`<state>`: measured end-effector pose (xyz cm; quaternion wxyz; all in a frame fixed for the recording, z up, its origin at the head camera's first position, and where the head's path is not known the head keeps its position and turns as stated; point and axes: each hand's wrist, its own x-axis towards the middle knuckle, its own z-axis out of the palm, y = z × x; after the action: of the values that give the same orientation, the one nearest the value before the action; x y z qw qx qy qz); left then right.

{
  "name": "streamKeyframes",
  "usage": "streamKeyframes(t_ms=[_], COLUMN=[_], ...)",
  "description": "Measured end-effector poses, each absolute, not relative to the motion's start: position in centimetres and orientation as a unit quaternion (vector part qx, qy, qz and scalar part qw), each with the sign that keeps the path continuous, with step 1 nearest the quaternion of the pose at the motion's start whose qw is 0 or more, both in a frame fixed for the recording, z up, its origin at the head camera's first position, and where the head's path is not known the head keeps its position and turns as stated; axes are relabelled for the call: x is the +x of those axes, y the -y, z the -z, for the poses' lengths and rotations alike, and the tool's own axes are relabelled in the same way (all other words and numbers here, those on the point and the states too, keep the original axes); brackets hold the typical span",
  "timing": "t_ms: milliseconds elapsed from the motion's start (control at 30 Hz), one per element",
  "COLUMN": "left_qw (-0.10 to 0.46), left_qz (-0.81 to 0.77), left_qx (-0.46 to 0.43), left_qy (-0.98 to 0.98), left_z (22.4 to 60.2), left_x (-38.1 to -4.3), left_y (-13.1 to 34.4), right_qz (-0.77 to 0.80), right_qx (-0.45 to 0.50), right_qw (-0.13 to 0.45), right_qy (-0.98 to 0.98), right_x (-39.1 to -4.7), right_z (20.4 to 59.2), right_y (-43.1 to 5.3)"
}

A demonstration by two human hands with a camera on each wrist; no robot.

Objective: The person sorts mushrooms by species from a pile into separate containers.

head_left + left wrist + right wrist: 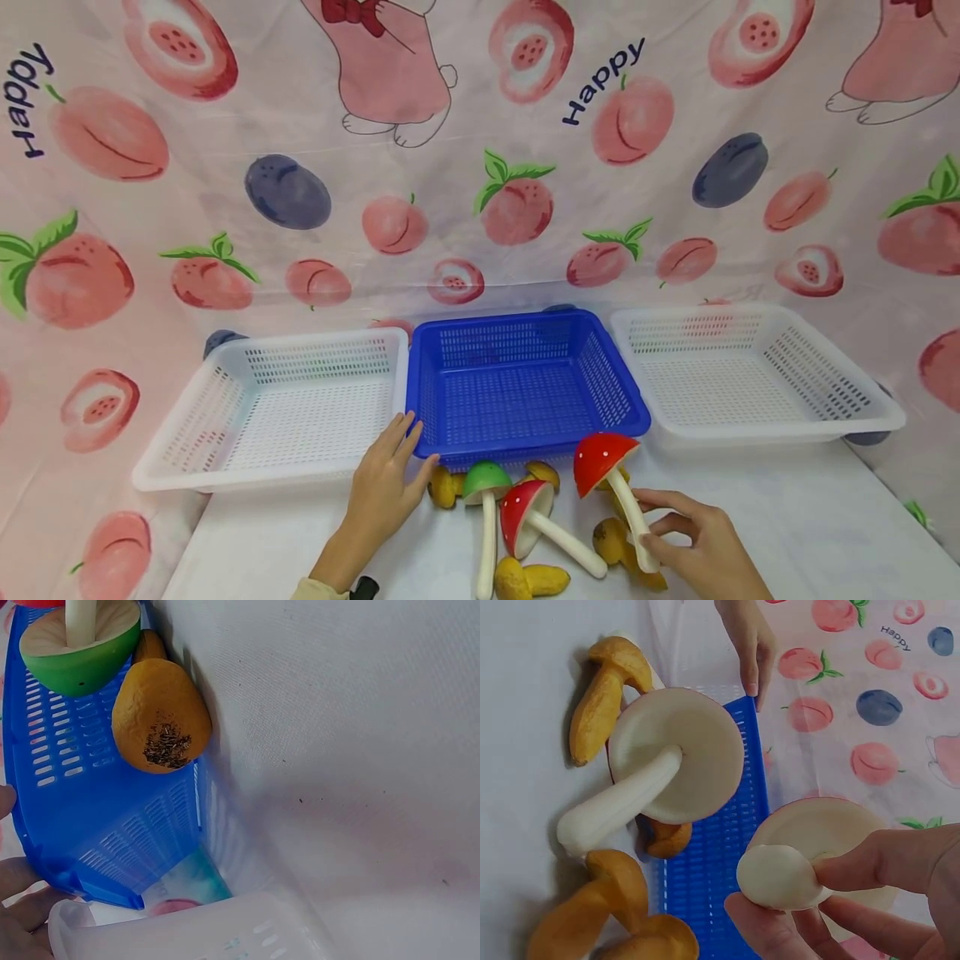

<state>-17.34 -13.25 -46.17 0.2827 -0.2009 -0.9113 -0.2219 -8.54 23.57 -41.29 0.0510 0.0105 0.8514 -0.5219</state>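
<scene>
My right hand (701, 537) pinches the white stem of a red-capped toy mushroom (606, 462), its cap raised near the front right corner of the blue basket (517, 392). In the right wrist view the stem's round end (778, 877) sits between thumb and fingers. My left hand (386, 475) has its fingers extended, touching the rims where the blue basket meets the left white basket (277, 479). Between the hands lie a green-capped mushroom (487, 483), another red-capped mushroom (525, 512) and several yellow-brown mushrooms (513, 579).
A second white basket (772, 429) stands right of the blue one. All three baskets form a row at the back of the white-covered table (810, 517). Behind them hangs a pink fruit-print cloth (465, 125).
</scene>
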Motion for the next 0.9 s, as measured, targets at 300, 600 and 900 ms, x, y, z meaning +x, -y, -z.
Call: streamKeyframes(t_ms=[300, 600, 900], left_qw=[0.297, 0.295, 0.301], left_qz=[0.222, 0.221, 0.219], left_qx=[-0.204, -0.201, -0.204], left_qy=[0.906, 0.908, 0.905], left_z=[46.3, 46.4, 46.5], left_x=[-17.4, -17.3, -17.4], left_y=[13.2, 13.1, 13.2], right_qz=[0.492, 0.466, 0.441], right_qx=[0.02, 0.022, -0.008], right_qw=[-0.007, -0.018, -0.05], right_qy=[-0.871, -0.884, -0.896], right_x=[-9.7, -11.0, -12.3], right_z=[40.1, 39.2, 38.6], right_y=[-24.4, -25.8, -27.3])
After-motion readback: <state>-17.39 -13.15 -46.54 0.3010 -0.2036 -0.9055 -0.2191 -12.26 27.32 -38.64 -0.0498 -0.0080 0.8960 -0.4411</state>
